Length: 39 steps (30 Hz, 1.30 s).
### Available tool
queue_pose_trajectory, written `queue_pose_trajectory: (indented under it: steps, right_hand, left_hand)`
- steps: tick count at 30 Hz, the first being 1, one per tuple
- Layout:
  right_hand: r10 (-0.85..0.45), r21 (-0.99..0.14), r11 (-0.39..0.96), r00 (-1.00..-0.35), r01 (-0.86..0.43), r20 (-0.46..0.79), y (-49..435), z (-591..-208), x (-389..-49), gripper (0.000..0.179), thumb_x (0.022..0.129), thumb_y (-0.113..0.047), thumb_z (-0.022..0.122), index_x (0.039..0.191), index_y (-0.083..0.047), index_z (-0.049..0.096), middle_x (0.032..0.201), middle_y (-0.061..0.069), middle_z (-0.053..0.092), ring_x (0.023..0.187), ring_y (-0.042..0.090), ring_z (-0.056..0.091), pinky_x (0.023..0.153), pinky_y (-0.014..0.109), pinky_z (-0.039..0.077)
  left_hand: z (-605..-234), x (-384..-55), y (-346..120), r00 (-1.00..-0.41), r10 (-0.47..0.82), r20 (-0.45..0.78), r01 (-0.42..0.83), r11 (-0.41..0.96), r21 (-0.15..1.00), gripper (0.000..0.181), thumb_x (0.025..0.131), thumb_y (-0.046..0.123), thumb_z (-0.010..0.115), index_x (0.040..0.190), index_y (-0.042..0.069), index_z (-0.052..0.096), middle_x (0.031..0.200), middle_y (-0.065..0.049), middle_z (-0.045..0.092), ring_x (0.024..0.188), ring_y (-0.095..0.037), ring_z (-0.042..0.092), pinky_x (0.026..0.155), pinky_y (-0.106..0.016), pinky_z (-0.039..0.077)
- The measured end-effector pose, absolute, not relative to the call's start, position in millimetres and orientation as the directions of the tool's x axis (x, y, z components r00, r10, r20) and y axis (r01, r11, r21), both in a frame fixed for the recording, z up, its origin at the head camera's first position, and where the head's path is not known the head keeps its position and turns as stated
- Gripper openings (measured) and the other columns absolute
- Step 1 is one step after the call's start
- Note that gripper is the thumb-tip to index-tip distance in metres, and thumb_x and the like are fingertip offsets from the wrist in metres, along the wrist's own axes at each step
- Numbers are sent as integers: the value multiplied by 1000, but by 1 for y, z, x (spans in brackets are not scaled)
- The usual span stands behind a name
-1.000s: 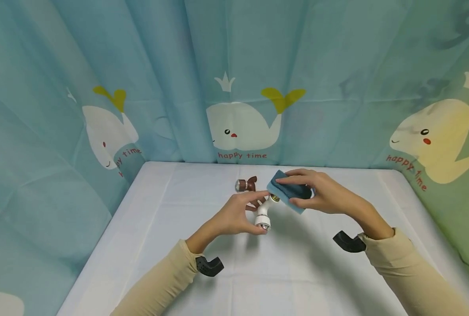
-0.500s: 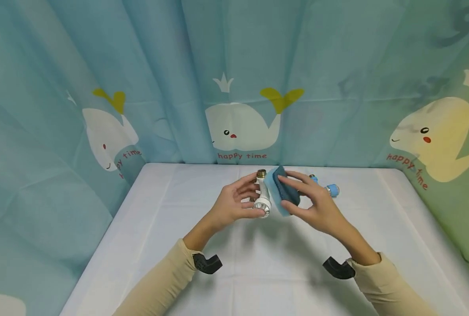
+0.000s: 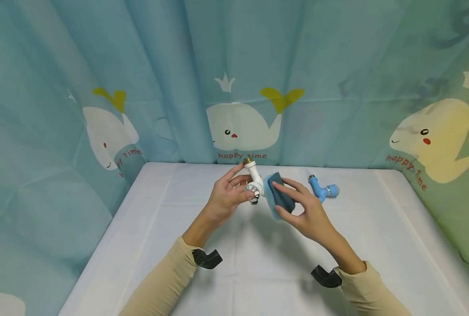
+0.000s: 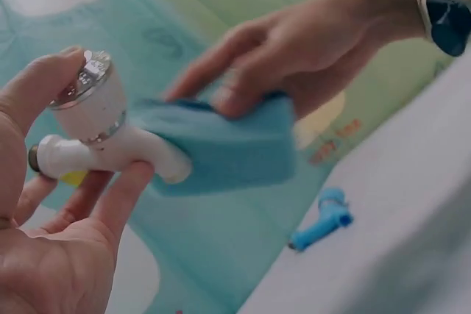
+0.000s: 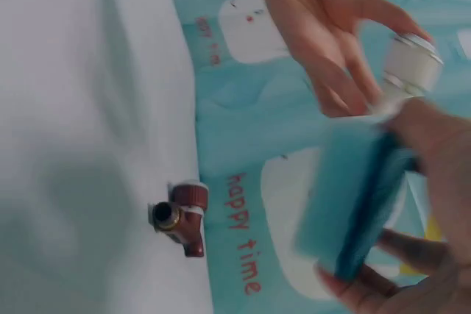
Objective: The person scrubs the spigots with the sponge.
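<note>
A white faucet (image 3: 254, 174) with a brass threaded end and a clear-topped knob is held above the table by my left hand (image 3: 227, 197). In the left wrist view the thumb presses the knob's top while the fingers support the faucet body (image 4: 121, 148) from below. My right hand (image 3: 309, 210) grips a blue two-tone sponge (image 3: 280, 195) between thumb and fingers. The sponge's lighter face (image 4: 235, 148) lies against the faucet's spout in the left wrist view. It looks blurred in the right wrist view.
A light blue faucet (image 3: 323, 189) lies on the white table (image 3: 171, 210), beyond the right hand. A brown faucet (image 5: 184, 215) lies near the table's back edge, hidden behind the left hand in the head view. A printed curtain (image 3: 159, 87) surrounds the table.
The left hand has turned the white faucet so its threaded end points up and away, and lifted it slightly. The right hand with the sponge moved left and down from the threaded end toward the spout.
</note>
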State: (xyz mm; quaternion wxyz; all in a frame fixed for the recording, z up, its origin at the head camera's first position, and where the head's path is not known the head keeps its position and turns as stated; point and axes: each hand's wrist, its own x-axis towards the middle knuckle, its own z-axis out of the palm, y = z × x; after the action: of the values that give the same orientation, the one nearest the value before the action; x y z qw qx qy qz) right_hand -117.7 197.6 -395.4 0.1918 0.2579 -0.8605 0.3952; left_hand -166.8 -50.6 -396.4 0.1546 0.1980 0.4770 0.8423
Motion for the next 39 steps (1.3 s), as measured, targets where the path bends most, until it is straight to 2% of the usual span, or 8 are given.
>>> queue_pose_trajectory:
  steps: [7, 11, 17, 21, 26, 32, 35, 39]
  right_hand:
    - [-271, -567, 547, -771, -616, 577, 194, -395, -115, 62, 84, -6, 83, 142, -16, 64, 148, 14, 54, 122, 34, 63, 88, 47, 60]
    - [-322, -536, 570, -770, -622, 551, 199, -399, -114, 60, 85, -7, 83, 141, -16, 65, 148, 17, 53, 125, 38, 60, 87, 53, 59]
    - [-271, -558, 607, -807, -567, 525, 223, -398, -114, 60, 84, -4, 83, 140, -15, 65, 146, 18, 54, 118, 40, 64, 85, 56, 59]
    - [-261, -567, 616, -821, -547, 508, 234, -399, -112, 61, 85, -5, 83, 141, -17, 64, 147, 17, 54, 120, 37, 64, 91, 35, 59]
    - [-256, -579, 617, -832, -533, 493, 242, -405, -109, 61, 84, -3, 83, 141, -16, 65, 148, 18, 53, 121, 38, 62, 92, 7, 46]
    - [-233, -584, 616, -831, -528, 506, 251, -406, -107, 62, 83, 0, 83, 141, -15, 65, 148, 17, 53, 122, 35, 61, 91, 6, 47]
    - [-226, -583, 616, -828, -530, 513, 254, -407, -106, 62, 83, 1, 83, 140, -15, 65, 147, 16, 54, 122, 26, 60, 89, 7, 48]
    - [-222, -579, 623, -829, -526, 514, 257, -410, -105, 63, 82, 2, 83, 140, -15, 65, 147, 15, 55, 122, 18, 59, 88, 7, 48]
  left_hand:
    - [-398, -169, -50, -857, 481, 183, -33, -406, 913, 100, 79, 13, 91, 160, 8, 31, 133, -20, 58, 124, -27, 59, 89, -29, 58]
    - [-399, -170, -50, -862, 479, 168, -2, -335, 942, 99, 78, 16, 92, 158, 10, 35, 141, -27, 55, 121, -23, 62, 88, -30, 59]
    - [-405, -172, -52, -869, 485, 94, -168, -468, 868, 93, 81, 32, 90, 153, 8, 36, 137, -21, 53, 102, -26, 71, 92, -43, 59]
    - [-412, -171, -50, -835, 549, 24, -308, -504, 807, 69, 97, 45, 67, 144, 10, 31, 132, -21, 51, 98, -30, 65, 90, -49, 59]
    - [-418, -167, -46, -836, 545, -60, -360, -462, 811, 39, 111, 28, 40, 142, 13, 22, 119, -23, 56, 94, -28, 66, 87, -45, 60]
    - [-420, -163, -40, -863, 503, -52, -311, -448, 838, 37, 113, 29, 38, 138, 21, 13, 102, -21, 58, 73, -21, 65, 68, -34, 58]
    - [-418, -161, -40, -883, 468, -20, -271, -474, 838, 32, 110, 42, 32, 134, 29, 14, 109, -15, 54, 71, -18, 57, 62, -28, 49]
    - [-413, -161, -44, -898, 440, -1, -249, -506, 826, 45, 102, 64, 18, 125, 28, 28, 116, -6, 48, 74, -19, 49, 61, -28, 39]
